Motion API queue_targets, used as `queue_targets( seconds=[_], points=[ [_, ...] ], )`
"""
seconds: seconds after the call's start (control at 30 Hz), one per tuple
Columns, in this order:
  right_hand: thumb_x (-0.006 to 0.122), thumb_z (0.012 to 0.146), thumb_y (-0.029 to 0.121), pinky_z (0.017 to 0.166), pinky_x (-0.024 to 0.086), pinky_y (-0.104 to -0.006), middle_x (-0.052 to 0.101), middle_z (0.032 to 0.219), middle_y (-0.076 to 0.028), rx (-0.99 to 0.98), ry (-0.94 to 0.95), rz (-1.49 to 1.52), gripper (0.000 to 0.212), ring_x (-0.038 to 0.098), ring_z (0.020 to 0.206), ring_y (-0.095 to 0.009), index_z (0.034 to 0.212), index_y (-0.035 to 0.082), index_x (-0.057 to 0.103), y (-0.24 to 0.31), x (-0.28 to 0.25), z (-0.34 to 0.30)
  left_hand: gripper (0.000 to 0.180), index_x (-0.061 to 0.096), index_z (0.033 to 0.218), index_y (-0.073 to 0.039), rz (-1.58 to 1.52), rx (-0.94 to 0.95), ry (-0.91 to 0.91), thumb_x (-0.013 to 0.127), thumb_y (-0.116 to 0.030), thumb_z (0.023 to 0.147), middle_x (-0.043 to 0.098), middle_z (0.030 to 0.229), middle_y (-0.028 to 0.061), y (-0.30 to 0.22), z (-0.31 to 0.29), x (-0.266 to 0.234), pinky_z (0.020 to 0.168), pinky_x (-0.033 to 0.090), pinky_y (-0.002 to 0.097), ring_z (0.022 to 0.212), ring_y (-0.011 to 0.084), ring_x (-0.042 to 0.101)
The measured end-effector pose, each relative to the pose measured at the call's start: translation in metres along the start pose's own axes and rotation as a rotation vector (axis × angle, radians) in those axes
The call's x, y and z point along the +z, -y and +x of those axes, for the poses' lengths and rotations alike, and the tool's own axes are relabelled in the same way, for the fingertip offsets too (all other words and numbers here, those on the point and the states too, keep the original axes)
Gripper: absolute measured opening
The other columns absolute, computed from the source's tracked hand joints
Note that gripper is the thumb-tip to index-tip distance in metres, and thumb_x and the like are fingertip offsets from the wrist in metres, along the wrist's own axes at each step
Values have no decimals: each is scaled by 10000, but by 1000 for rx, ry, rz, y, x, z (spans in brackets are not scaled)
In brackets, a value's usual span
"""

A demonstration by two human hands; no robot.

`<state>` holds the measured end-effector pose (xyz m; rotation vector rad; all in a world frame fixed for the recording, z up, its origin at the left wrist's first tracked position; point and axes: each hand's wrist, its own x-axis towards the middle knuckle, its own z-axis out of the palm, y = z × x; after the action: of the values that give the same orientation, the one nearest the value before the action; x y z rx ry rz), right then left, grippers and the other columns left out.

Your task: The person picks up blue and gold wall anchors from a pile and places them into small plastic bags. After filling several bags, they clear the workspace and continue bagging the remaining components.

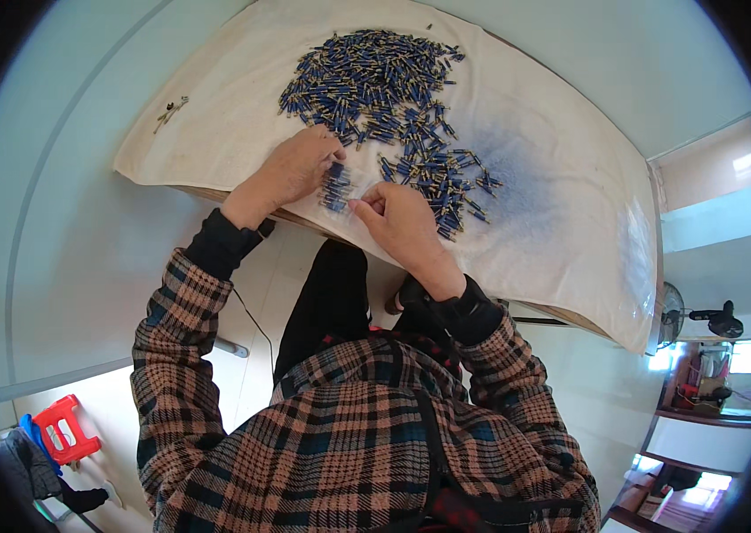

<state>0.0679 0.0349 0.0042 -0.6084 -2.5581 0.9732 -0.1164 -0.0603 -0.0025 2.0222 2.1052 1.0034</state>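
Note:
Between my hands, close to the table's near edge, lies a short row of blue pieces (334, 186) with a shiny, clear look around it, like a small plastic bag. My left hand (302, 162) is closed at the row's upper end, fingers bent together, and what they grip is hidden. My right hand (400, 226) pinches with thumb and forefinger at the row's lower right edge. Just beyond, a scattered group of small dark-blue rods with brass-coloured ends (442, 180) reaches toward my right hand. The large heap of the same rods (366, 80) lies farther back.
A cream cloth (562, 258) covers the table, with a blue stain right of the rods. Some small metal pieces (171, 112) lie at the far left. On the floor stands a red plastic stool (66, 430). A fan (673, 313) and shelves (704, 441) are at the right.

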Motion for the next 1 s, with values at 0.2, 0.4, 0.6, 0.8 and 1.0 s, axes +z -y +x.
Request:
queue_targets(
  seconds=[0.2,0.4,0.6,0.8,1.0],
  points=[
    [644,779,199,528,434,-322,594,609,-128,-44,-21,80,225,560,533,-217,721,-18,625,-9,3,0,175,556,869,-76,-9,-65,-21,605,8,723,526,901,108,-4,-7,2,735,441,384,879,306,523],
    [616,792,141,552,443,-293,611,648,-122,-113,-83,75,170,568,553,-187,752,-22,590,-10,-8,4,175,552,884,-50,198,-22,-98,594,0,721,536,840,119,-7,-9,3,722,441,369,828,313,532],
    [568,831,76,579,451,-258,627,697,-104,-129,-14,128,108,580,605,-144,842,-30,552,-23,-22,21,148,558,888,-34,57,-96,-136,588,-34,743,554,782,122,-9,-13,6,681,445,366,754,296,543],
    [568,830,33,597,453,-242,623,758,-80,-207,46,326,125,579,657,-109,926,-46,556,-34,-20,33,107,567,878,-22,-152,-246,8,587,-80,790,565,775,117,-7,-4,8,655,440,335,725,242,548],
    [609,795,32,601,455,-233,618,749,-59,-161,82,239,183,567,653,-95,957,-46,575,-36,-27,33,130,586,811,-28,-120,-249,24,609,-153,783,601,813,132,-5,7,15,666,449,365,765,280,578]
  ],
)
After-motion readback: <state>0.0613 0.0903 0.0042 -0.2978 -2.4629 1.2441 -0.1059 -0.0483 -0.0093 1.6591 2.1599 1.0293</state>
